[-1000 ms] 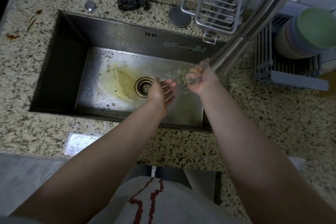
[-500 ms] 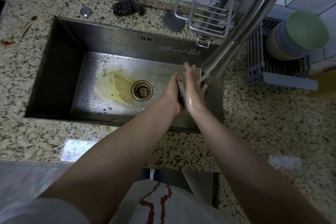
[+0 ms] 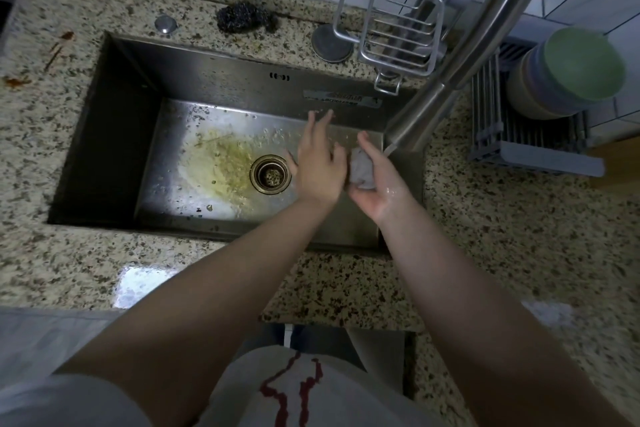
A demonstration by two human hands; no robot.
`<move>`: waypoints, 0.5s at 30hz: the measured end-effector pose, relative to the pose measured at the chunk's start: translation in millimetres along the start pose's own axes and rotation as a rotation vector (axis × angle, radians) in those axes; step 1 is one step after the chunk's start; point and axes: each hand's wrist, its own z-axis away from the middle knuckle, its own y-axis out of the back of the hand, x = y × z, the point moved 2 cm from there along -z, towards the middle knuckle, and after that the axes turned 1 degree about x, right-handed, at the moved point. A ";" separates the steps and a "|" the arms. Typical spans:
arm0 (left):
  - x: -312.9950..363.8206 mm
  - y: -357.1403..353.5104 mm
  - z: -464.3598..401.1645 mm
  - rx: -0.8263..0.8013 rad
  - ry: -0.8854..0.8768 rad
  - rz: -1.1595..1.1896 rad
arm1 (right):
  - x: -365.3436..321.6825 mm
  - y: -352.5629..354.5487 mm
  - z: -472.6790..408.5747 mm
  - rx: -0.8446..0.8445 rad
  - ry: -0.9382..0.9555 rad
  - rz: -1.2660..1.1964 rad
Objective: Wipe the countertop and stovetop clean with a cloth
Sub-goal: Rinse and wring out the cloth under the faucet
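Over the right half of the steel sink (image 3: 114, 135), my right hand (image 3: 382, 189) holds a small wadded grey cloth (image 3: 362, 170) in its cupped palm, just below the faucet spout (image 3: 410, 130). A thin stream of water leaves the spout tip beside that hand, and the wrist is wet. My left hand (image 3: 320, 163) hovers just left of the cloth, fingers straight and spread, next to the drain (image 3: 270, 174). The speckled granite countertop (image 3: 502, 236) surrounds the sink. No stovetop is in view.
Yellowish residue covers the sink floor left of the drain. Reddish stains (image 3: 15, 81) mark the counter at far left. A dark steel scourer (image 3: 242, 19) lies behind the sink. A wire rack (image 3: 401, 31), stacked bowls (image 3: 571, 73) and a grey drainer (image 3: 533, 146) crowd the right rear.
A second ago my right hand gripped the cloth under the spout; then both palms pressed together on it. Now my left hand has lifted off to the left, uncovering the cloth.
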 end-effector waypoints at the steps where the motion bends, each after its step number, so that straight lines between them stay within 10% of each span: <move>1: -1.0 2.6 2.6 0.070 0.043 0.208 | -3.1 -3.3 -0.1 0.017 0.015 0.004; 7: -19.1 15.9 7.8 0.301 0.372 0.618 | -14.6 -26.6 -19.1 0.054 0.063 -0.220; 15: -34.2 20.4 6.9 0.213 0.496 0.666 | -17.0 -25.6 -31.3 0.337 0.053 -0.148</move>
